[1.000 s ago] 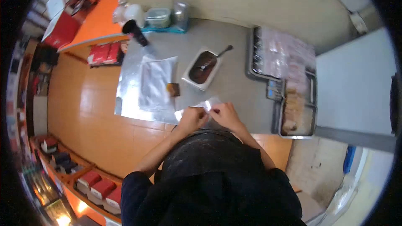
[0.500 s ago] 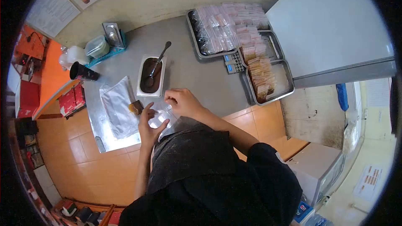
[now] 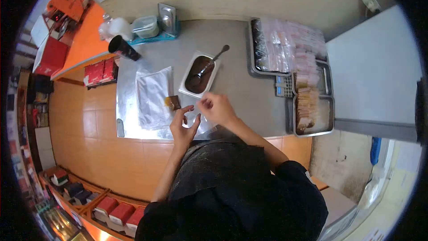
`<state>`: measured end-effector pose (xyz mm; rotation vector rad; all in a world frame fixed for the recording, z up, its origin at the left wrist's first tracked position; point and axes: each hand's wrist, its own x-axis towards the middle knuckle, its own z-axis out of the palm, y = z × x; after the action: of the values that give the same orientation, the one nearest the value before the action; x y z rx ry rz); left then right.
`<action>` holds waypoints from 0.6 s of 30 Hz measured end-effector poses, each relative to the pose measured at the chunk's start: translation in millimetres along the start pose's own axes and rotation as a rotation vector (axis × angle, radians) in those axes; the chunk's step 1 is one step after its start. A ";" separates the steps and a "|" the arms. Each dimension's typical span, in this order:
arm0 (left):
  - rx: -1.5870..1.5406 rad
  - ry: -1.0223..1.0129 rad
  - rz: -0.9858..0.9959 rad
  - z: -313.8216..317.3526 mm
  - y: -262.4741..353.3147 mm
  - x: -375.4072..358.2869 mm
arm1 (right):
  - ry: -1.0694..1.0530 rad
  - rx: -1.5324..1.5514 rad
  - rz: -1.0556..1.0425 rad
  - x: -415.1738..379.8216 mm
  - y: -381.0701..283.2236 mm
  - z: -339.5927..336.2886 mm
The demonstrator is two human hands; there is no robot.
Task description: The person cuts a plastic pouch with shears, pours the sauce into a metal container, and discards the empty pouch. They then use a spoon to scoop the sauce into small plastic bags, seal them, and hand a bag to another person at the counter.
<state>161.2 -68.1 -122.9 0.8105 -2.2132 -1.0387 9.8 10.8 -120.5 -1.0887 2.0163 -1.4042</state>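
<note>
My left hand (image 3: 182,130) is at the table's near edge, thumb and fingers curved apart with a gap between them. Just right of it, my right hand (image 3: 217,108) has its fingers closed in a pinch; whatever is in them is hidden. Below and between the hands lies clear plastic (image 3: 204,126), hard to make out against the shiny metal. A small sachet of brown and yellow filling (image 3: 173,103) lies beyond my left fingertips, by a stack of clear plastic bags (image 3: 154,93). Beyond my right hand stands a metal container of dark brown sauce (image 3: 183,87), with a spoon (image 3: 206,68) in it.
Metal trays (image 3: 332,112) of filled sachets (image 3: 307,107) stand at the right, beside a grey calculator (image 3: 283,86). At the back left are a black cup (image 3: 124,48), a lidded plastic tub (image 3: 146,27) and a blue tray (image 3: 154,40). A white panel (image 3: 379,71) borders the right side.
The camera view has turned, so the table and its things appear farther right. Both hands keep nearly the same pose, left fingers apart and right fingers pinched.
</note>
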 end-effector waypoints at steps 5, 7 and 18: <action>-0.183 0.038 -0.192 -1.3 -3.3 -2.0 | 0.668 -0.140 0.186 111.6 110.5 -13.3; -0.229 0.066 -0.214 -0.6 -4.9 -3.5 | 0.618 0.046 0.313 136.8 127.3 -20.6; -0.229 0.083 -0.221 5.9 -34.2 -6.7 | 0.255 0.291 -0.108 83.2 69.2 -11.7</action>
<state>171.2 -78.3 -155.2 0.9890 -1.9239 -1.3112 -71.7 -37.9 -173.8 -0.9414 1.8595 -1.9069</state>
